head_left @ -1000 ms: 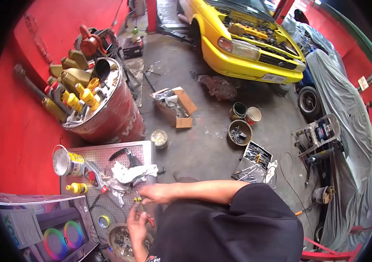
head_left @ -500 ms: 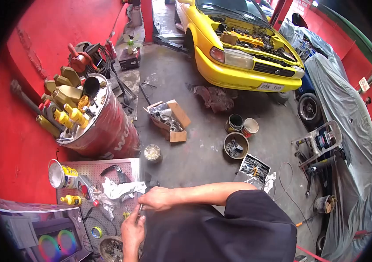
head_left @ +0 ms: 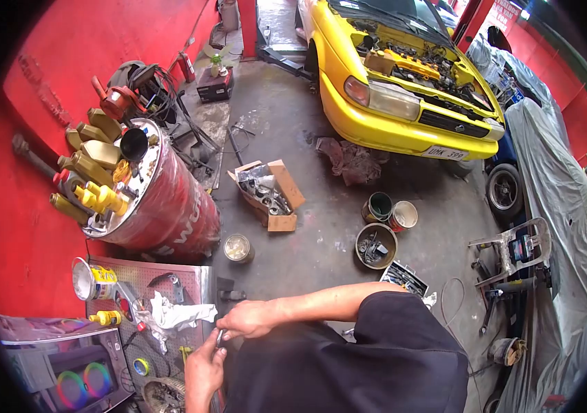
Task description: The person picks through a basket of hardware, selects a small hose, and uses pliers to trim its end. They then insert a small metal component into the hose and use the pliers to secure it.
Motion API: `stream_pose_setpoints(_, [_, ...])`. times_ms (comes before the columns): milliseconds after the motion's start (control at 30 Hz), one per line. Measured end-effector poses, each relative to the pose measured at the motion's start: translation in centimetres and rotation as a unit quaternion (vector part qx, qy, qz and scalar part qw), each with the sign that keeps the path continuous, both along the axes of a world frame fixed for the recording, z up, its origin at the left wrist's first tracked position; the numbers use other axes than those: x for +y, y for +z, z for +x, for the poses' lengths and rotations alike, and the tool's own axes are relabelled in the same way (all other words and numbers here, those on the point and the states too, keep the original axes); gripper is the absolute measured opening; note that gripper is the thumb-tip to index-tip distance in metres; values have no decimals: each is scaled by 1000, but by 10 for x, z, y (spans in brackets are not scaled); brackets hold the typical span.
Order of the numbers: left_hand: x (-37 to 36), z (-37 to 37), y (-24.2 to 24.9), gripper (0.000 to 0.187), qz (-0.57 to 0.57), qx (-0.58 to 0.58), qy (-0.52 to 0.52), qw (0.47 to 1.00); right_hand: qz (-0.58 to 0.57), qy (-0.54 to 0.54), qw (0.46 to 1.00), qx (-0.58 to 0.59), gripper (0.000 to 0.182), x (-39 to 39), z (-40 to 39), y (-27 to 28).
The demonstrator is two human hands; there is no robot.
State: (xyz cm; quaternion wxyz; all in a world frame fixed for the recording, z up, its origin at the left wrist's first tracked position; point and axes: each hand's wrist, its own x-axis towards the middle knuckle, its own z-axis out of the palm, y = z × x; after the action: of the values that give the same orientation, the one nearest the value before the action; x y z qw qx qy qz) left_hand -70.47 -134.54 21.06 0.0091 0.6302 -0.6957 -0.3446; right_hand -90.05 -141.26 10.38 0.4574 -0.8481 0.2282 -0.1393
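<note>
Close together at the right edge of the perforated metal bench [head_left: 197,275], both hands are closed around a small dark metal piece [head_left: 220,337], too small to name. My left hand [head_left: 205,365] pinches it from below with thumb and fingers. My right hand [head_left: 246,319] reaches across from the right, its fingers curled at the upper end of the piece. Just left of the hands lies a crumpled white rag [head_left: 176,313]. A dark curved metal part [head_left: 169,281] rests beyond the rag.
Left on the bench are a tub [head_left: 93,281], a yellow bottle [head_left: 105,318] and a tape roll [head_left: 141,366]. A red drum [head_left: 176,206] carries oil bottles. On the floor stand a parts box [head_left: 283,199], a can [head_left: 238,248], a basin [head_left: 376,246] and a yellow car [head_left: 403,131].
The view has shifted slightly, so the car and floor items sit further right. Both hands stay closed on the small metal piece, in nearly the same pose.
</note>
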Motion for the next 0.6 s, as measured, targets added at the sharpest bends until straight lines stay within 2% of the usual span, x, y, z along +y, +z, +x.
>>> stream_pose_setpoints(100, [-5,-9,11,50,71,-17,10,997,36,3,999,-15,41,5,-10,3])
stream_pose_setpoints(300, [-1,-10,9,52,82,-52,-55,994,95,1,994,-51,42,17,-17,-9])
stream_pose_setpoints(400, [-3,-19,17,46,94,-45,-32,994,143,-20,987,-67,40,19,-19,-7])
stream_pose_setpoints(500, [-4,-26,21,45,61,-40,-20,997,102,-43,988,-111,39,18,-20,-5])
stream_pose_setpoints(600, [-3,-14,13,47,32,-95,-80,992,42,-62,990,-118,35,24,-19,-11])
